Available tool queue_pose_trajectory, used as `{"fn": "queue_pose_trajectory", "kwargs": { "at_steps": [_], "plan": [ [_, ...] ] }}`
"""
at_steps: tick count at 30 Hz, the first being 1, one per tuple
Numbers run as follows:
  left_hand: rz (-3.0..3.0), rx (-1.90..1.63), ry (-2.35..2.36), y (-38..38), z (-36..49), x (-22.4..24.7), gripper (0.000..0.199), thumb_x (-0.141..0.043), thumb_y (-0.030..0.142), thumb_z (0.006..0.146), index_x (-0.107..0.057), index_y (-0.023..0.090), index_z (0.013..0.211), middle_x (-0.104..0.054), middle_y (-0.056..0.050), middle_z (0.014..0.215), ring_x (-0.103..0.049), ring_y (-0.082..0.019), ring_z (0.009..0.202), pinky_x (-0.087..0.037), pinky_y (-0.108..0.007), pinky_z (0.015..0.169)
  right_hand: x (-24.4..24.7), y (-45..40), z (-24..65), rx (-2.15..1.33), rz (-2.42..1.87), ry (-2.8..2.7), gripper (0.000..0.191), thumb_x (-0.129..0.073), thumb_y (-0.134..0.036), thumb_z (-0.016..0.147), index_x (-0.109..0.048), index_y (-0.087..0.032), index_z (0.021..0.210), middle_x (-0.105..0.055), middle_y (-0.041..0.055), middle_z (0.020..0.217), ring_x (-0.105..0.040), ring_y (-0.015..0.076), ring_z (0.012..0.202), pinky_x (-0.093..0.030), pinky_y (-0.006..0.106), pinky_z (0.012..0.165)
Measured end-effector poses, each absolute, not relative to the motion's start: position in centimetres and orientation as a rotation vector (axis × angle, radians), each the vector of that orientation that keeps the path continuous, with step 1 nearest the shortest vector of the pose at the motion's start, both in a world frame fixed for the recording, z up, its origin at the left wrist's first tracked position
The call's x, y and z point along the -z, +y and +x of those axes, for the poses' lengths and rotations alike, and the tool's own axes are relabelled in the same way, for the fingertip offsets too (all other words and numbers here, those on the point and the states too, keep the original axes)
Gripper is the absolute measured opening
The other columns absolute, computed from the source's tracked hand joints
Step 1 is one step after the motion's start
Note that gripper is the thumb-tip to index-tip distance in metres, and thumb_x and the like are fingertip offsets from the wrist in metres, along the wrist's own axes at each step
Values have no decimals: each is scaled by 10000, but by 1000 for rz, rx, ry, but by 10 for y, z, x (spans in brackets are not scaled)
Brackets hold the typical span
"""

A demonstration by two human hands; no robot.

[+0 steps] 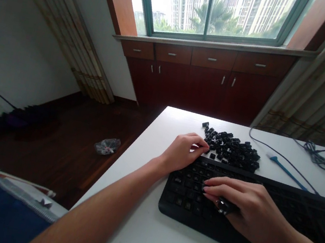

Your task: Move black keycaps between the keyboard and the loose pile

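My left hand (184, 150) is closed in a pinch at the near left edge of a pile of loose black keycaps (234, 149). What its fingertips hold, if anything, is too small to make out. Below the pile, a long black keyboard (182, 190) lies across the table; many key positions at its left end show bare sockets. Over these sockets my right hand (249, 208) is closed, its fingertips together at the key rows. A dark tool with a shiny metal end (223, 207) sticks out beneath its fingers, the rest hidden by the palm.
A blue brush (288, 172) and a coiled black cable (316, 155) lie behind the keyboard on the white table (142, 201). On the dark floor left of the table is a clear plastic bag (107, 146). Wooden cabinets (206, 87) stand under the window.
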State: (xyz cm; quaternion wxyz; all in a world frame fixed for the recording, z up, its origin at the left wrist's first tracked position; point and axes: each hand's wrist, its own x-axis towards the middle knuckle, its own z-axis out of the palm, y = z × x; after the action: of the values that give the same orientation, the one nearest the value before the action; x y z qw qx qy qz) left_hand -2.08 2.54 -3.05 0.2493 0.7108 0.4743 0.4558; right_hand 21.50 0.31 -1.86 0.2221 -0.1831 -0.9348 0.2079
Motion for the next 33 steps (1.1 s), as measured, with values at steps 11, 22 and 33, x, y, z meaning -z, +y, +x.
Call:
{"fn": "queue_pose_trajectory", "kwargs": {
  "at_steps": [11,22,33],
  "plan": [
    [1868,-1265,1273,28,-22,34,131,-653,258,909,-751,175,931,-707,-71,987,-683,-165,899,-607,-300,836,2,-2,208,-622,-612,-2456,72,-632,-251,934,-660,-249,1000,-708,18,1041,-682,146,816,-535,274,735],
    [1039,-1511,1042,39,-35,28,369,-855,360,735,-751,123,998,-757,-104,1001,-696,-187,947,-540,-371,983,-56,-8,151,-1527,-410,-1559,538,-549,-336,966,-396,-217,463,-292,-52,436,-265,92,393,-228,290,397],
    [810,-1453,809,38,-34,17,205,-797,315,813,-748,135,896,-733,-48,983,-692,-100,879,-552,-259,963,-29,-2,147,-1462,-495,-1641,570,-552,-427,968,-374,-211,471,-327,-51,426,-275,83,397,-208,274,393]
  ]
}}
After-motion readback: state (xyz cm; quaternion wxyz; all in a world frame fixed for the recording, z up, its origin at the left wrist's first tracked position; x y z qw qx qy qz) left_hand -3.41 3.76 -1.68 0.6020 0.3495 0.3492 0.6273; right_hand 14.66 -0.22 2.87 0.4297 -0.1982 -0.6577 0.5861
